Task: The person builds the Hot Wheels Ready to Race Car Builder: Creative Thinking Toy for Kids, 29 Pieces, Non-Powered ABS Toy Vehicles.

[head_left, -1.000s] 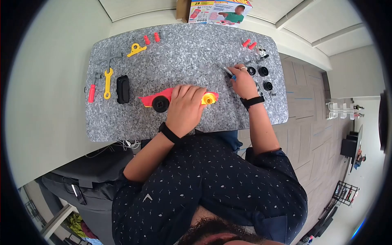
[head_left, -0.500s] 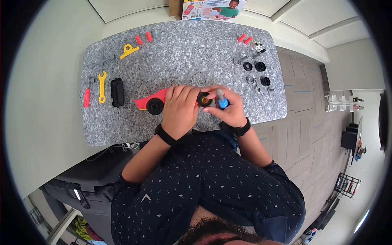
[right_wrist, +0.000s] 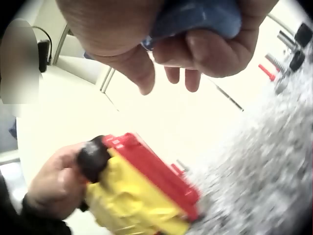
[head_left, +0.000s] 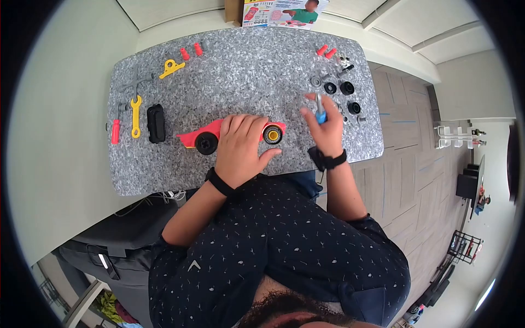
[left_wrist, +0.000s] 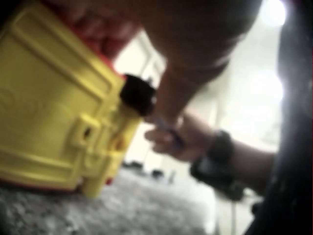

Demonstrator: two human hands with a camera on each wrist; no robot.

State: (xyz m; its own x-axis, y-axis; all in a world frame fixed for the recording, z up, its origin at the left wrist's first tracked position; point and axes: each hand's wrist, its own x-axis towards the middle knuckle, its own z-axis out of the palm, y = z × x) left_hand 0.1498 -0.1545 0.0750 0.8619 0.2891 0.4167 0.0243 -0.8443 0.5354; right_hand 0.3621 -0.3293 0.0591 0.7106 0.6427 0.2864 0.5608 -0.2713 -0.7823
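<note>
The red and yellow toy car stands on its side, and my left hand grips it with fingers over the body and thumb spread. A black wheel sits at its left end. At the right end another black tyre surrounds a yellow hub. In the left wrist view the car's yellow underside faces the camera. Right of the car, my right hand holds a blue-handled screwdriver against the palm, its grey shaft pointing away, thumb and index finger held apart.
Several loose black wheels, grey screws and rings lie at the table's right. At the left are a yellow wrench, a black part, a grey cross-shaped tool and a red-handled tool. A printed box stands behind the table.
My right hand came from the loose parts with a black tyre, which now sits at the car's right end. It has since moved back rightward, still holding the screwdriver. My left hand stays on the car.
</note>
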